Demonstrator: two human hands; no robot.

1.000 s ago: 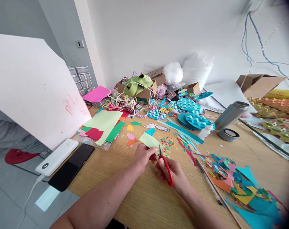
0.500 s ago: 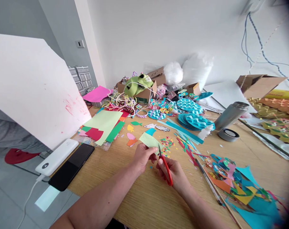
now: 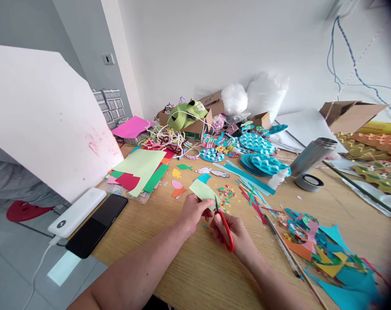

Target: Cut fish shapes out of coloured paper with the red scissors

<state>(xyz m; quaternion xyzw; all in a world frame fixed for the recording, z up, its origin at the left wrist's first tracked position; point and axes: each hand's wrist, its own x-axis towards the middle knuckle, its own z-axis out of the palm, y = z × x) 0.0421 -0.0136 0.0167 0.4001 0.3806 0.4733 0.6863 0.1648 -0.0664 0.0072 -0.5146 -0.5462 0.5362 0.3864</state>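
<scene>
Between thumb and fingers, my left hand (image 3: pixel 195 211) pinches a pale green piece of paper (image 3: pixel 200 189) with a faint drawn line on it. My right hand (image 3: pixel 231 230) grips red-handled scissors (image 3: pixel 227 230), whose dark blades lie at the paper's right edge. Beyond the paper are cut fish shapes: a green paper fish (image 3: pixel 184 167), a yellow paper fish (image 3: pixel 176 173), a pink and orange one (image 3: pixel 178 188), and drawn white fish (image 3: pixel 211 172). Tiny coloured paper bits (image 3: pixel 227 196) lie just right of the paper.
A phone (image 3: pixel 97 226) and a white power bank (image 3: pixel 77 213) lie at the table's left edge. Coloured paper sheets (image 3: pixel 147 165) are stacked behind. To the right are a metal flask (image 3: pixel 313 157), a glue bottle (image 3: pixel 278 178), a pen (image 3: pixel 282 245) and paper scraps (image 3: pixel 334 254).
The green paper has shifted very slightly to the right, and the scissors have moved a little with it. Everything else looks the same.
</scene>
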